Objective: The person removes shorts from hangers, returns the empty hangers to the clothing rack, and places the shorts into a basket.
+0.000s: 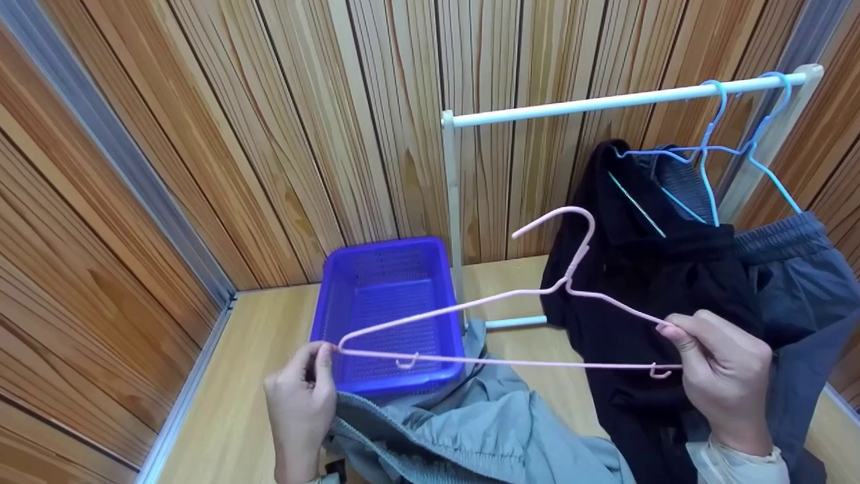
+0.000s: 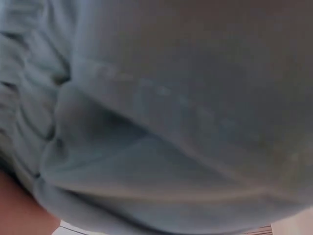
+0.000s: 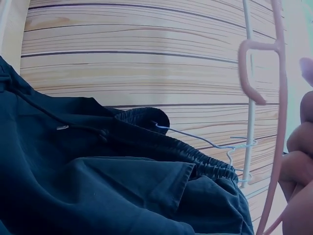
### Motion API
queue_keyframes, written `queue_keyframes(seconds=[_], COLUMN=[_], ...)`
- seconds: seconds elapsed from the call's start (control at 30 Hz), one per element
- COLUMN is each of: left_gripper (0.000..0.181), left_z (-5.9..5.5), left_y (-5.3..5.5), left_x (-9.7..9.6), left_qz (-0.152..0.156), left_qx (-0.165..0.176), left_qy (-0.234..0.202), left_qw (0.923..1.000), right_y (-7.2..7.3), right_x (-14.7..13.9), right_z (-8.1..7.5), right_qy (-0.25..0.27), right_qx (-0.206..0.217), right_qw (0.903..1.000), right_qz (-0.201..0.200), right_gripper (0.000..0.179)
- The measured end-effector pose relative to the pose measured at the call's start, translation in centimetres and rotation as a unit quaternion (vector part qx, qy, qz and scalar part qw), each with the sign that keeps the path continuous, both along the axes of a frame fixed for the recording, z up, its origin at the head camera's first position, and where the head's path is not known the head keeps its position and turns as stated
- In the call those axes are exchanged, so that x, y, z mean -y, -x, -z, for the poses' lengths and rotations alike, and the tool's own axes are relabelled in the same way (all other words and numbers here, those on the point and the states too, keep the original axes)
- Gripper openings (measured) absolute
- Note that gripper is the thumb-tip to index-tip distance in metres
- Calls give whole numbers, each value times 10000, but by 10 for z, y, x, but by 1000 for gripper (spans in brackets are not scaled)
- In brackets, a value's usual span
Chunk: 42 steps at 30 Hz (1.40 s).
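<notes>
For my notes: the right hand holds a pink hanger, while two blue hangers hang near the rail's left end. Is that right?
No: the head view shows the two blue hangers near the right end of the rail, not the left. The right hand does hold a pink hanger.

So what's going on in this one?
A person's right grip holds one end of a pink hanger, and the left grip pinches at its other end. No garment hangs on it yet. A grey-green garment lies below it, in front of a blue basket. On the rack, black clothing and grey-blue trousers hang from blue hangers.
</notes>
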<state>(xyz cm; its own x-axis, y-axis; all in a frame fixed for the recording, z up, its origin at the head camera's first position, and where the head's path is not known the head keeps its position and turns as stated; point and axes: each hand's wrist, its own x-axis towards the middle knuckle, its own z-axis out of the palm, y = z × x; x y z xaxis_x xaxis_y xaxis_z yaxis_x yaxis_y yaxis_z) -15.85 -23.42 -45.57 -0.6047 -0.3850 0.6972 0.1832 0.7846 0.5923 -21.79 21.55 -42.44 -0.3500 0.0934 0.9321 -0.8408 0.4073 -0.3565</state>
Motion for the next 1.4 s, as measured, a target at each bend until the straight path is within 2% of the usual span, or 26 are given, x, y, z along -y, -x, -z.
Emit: queue_keyframes(seconds=[0.1,0.23,0.33,0.47,0.6,0.7,0.77,0.87,1.07,1.23,1.4], left_gripper=[10,9,9,9,24,37,37,28,6,2,6], left_z=[-3,-9,-13,-15,-11,-5,-2,4,8,9,7], left_y=[-1,-4,-5,-3,5,13,18,25,34,42,54], left_x=[-1,-6,-11,-21,-31,-41,-48,-55,-65,-72,-79], left_qz=[-107,-171,-54,200,496,874,1148,1456,1621,1650,1601], left_qx=[270,423,339,5,-537,-960,-1176,-1398,-1451,-1410,-1286], left_qy=[91,-27,-207,-320,-488,-708,-826,-932,-940,-981,-1026], left_qw=[9995,9990,9992,9993,9961,9890,9829,9750,9715,9712,9733], right_y=[2,4,6,8,10,13,15,17,18,19,17], right_x=[0,1,0,0,-1,-1,-1,-2,1,6,2], right_z=[2,3,4,6,9,13,15,18,19,19,18], right_qy=[-19,-39,-64,-132,-201,-230,-241,-279,-370,-309,-166], right_qx=[47,-7,-25,28,128,209,257,352,557,594,654], right_qw=[10000,9999,9999,9996,9987,9977,9971,9962,9937,9929,9903], right_qz=[81,121,151,251,451,605,672,743,903,986,1214], right_gripper=[25,27,27,24,20,15,12,7,15,10,3])
